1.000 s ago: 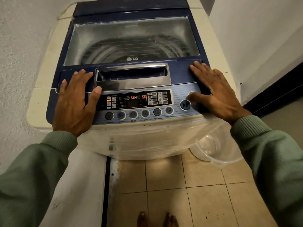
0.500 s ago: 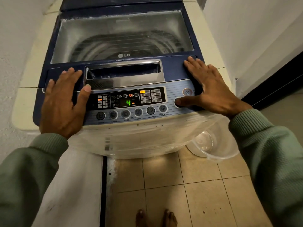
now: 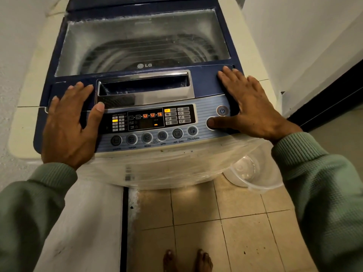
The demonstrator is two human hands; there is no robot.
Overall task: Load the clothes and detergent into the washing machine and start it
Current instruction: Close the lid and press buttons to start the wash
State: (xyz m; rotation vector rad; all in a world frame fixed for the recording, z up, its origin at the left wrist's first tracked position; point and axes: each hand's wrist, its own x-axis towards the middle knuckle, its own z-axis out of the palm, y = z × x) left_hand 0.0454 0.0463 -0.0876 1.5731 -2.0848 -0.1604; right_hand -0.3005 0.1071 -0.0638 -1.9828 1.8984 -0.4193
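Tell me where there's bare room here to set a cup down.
Bare: the cream ledge between the wall and the blue lid, and the floor tiles before the feet. Crowded: the control panel, under left hand and right hand.

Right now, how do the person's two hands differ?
The left hand lies left of the lid handle, the right hand right of it. The left hand's thumb touches no button; the right hand's thumb covers the round button below the power button. Both lie flat, fingers straight.
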